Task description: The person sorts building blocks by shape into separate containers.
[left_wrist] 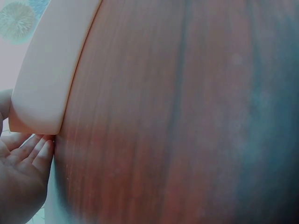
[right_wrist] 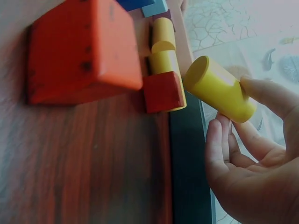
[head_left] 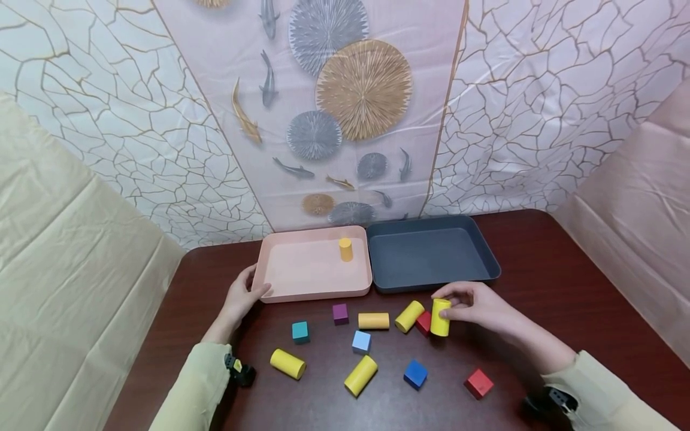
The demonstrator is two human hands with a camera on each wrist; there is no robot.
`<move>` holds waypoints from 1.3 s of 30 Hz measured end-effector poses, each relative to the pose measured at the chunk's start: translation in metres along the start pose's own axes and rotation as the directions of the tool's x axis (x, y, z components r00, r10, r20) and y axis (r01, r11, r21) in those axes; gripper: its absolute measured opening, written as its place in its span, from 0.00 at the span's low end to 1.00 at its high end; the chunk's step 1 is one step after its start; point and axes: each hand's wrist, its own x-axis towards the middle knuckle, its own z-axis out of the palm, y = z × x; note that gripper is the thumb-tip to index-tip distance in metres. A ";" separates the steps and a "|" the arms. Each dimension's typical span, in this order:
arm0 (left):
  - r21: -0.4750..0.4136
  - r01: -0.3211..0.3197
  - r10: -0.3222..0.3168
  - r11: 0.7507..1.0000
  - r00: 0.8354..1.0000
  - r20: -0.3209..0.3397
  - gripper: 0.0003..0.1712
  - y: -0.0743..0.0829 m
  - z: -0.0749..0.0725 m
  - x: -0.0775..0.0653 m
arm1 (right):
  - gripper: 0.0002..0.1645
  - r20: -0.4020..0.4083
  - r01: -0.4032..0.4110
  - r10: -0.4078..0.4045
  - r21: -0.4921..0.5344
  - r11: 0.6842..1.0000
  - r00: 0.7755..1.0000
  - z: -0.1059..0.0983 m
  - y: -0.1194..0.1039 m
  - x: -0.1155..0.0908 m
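Note:
My right hand [head_left: 474, 305] pinches a yellow cylinder [head_left: 440, 318] between thumb and fingers, just in front of the dark tray. In the right wrist view, the held cylinder [right_wrist: 219, 88] is tilted and raised off the table. Beside it in the head view are a partly hidden red cube [head_left: 423, 323] and another yellow cylinder [head_left: 409, 316]. At the pink tray's [head_left: 302, 296] front left corner, my left hand [head_left: 241, 299] holds the rim, thumb over the edge and fingers on the outside. One orange-yellow cylinder [head_left: 345, 250] stands upright inside that tray.
A dark blue-grey tray [head_left: 431, 286] adjoins the pink one. In front lie an orange-yellow cylinder [head_left: 374, 321], yellow cylinders [head_left: 288, 364], a purple cube [head_left: 340, 314], a teal cube [head_left: 300, 332], a light blue cube [head_left: 362, 342], a blue cube [head_left: 415, 374] and a red cube [head_left: 478, 384].

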 end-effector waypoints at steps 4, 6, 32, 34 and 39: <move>-0.003 -0.004 0.004 1.000 1.000 -0.004 0.43 -0.001 0.000 0.000 | 0.24 -0.014 0.010 -0.010 -0.019 1.000 1.000 0.005 -0.005 0.007; -0.002 -0.005 0.005 1.000 1.000 -0.006 0.43 -0.001 0.000 0.000 | 0.24 -0.016 0.013 -0.013 -0.019 1.000 1.000 0.007 -0.008 0.011; -0.015 0.011 -0.011 1.000 1.000 0.006 0.44 -0.001 0.000 0.001 | 0.26 -0.087 0.047 -0.044 0.033 0.998 0.995 0.016 -0.035 0.067; -0.017 0.013 -0.013 1.000 1.000 0.006 0.44 -0.001 0.000 0.001 | 0.26 -0.096 0.034 -0.031 0.029 0.999 0.995 0.017 -0.036 0.072; -0.014 0.012 -0.012 1.000 1.000 0.003 0.43 -0.001 0.000 0.001 | 0.25 -0.117 0.025 -0.023 0.017 1.000 0.993 0.020 -0.040 0.082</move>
